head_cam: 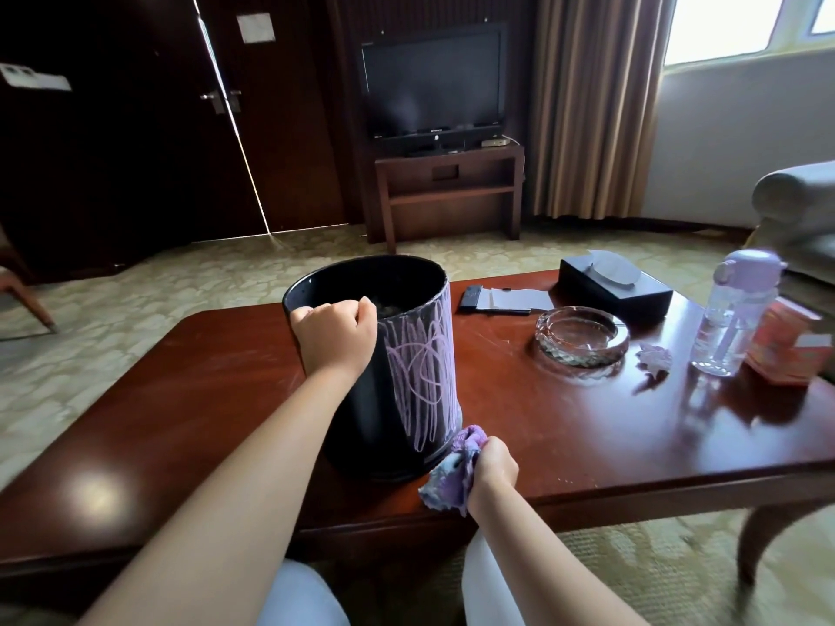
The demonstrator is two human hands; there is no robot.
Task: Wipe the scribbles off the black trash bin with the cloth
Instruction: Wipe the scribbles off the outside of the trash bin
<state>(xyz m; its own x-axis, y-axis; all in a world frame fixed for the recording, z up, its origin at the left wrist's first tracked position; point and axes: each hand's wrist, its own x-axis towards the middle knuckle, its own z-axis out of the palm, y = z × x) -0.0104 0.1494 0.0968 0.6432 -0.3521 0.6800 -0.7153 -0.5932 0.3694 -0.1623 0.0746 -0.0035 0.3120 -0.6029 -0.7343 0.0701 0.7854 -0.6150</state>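
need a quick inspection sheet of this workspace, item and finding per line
surface: glossy wooden table, scratched near the middle
job's things: black trash bin upright on the table, purple scribbles still on its side; cloth bunched near its base
clutter: glass ashtray, tissue box, water bottle, red carton, crumpled paper, notepad
grippers: left hand grips the bin's rim; right hand grips the cloth
cables: nothing seen
surroundings: TV on a stand, curtains, dark door
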